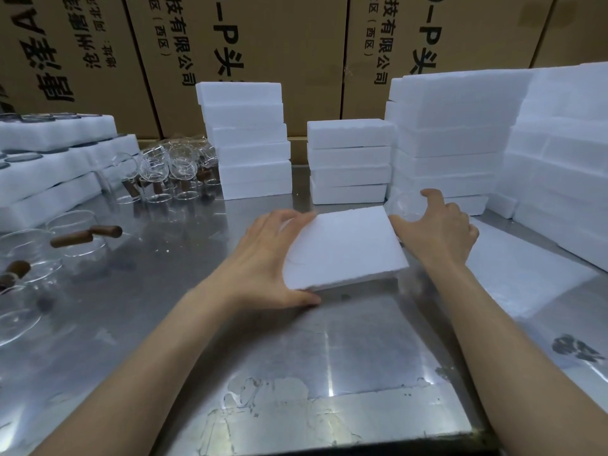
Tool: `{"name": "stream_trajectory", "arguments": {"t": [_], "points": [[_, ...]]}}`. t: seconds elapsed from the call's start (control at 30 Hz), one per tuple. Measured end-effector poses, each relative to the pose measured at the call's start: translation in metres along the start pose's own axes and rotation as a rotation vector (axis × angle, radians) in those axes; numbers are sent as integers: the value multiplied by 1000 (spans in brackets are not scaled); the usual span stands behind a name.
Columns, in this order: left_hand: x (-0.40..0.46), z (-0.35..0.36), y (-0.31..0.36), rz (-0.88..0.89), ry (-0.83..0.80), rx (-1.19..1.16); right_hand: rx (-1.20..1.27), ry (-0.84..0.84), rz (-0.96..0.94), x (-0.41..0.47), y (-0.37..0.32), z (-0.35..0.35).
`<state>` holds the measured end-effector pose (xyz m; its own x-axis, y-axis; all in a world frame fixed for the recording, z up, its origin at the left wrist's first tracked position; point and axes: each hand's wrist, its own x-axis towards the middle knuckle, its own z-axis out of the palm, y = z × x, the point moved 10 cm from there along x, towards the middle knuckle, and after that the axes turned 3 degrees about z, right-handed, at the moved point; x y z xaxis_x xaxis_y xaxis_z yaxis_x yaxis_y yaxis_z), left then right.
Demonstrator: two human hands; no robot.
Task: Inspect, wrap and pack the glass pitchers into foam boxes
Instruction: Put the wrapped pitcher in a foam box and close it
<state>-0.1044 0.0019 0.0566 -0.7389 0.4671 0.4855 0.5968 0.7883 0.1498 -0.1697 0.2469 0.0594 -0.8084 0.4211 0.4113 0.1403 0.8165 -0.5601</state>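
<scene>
White foam box is lying on the steel table, and both hands are holding it by its sides. Left hand is gripping the left edge, fingers curled over the far corner and thumb pressing along the near corner. Right hand is resting against the right edge, fingers loosely spread, and a clear glass piece is showing just beyond its fingertips; whether they are touching it, I cannot tell. Glass pitchers with wooden handles are standing well left of the left fingers. Foam stacks are rising beyond both hands.
</scene>
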Motion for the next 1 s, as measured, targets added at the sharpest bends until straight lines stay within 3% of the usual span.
{"name": "stream_trajectory", "arguments": {"t": [0.1, 0.23, 0.33, 0.5, 0.7, 1.0], "points": [[1, -17, -14, -128, 107, -201, 58, 17, 15, 1, 0, -3], [-8, -46, -59, -313, 466, -1062, 207, 61, -4, 1, -5, -11], [-24, -35, -92, -465, 660, -1427, 321, 33, -127, -7, -28, -8], [-41, -11, -115, -624, 755, -1543, 406, -36, -360, -29, -76, 2], [-39, 1, -120, -653, 704, -1574, 315, -236, -554, -55, -129, 31], [-40, 4, -126, -674, 697, -1562, 229, -381, -542, -64, -141, 61]]}}
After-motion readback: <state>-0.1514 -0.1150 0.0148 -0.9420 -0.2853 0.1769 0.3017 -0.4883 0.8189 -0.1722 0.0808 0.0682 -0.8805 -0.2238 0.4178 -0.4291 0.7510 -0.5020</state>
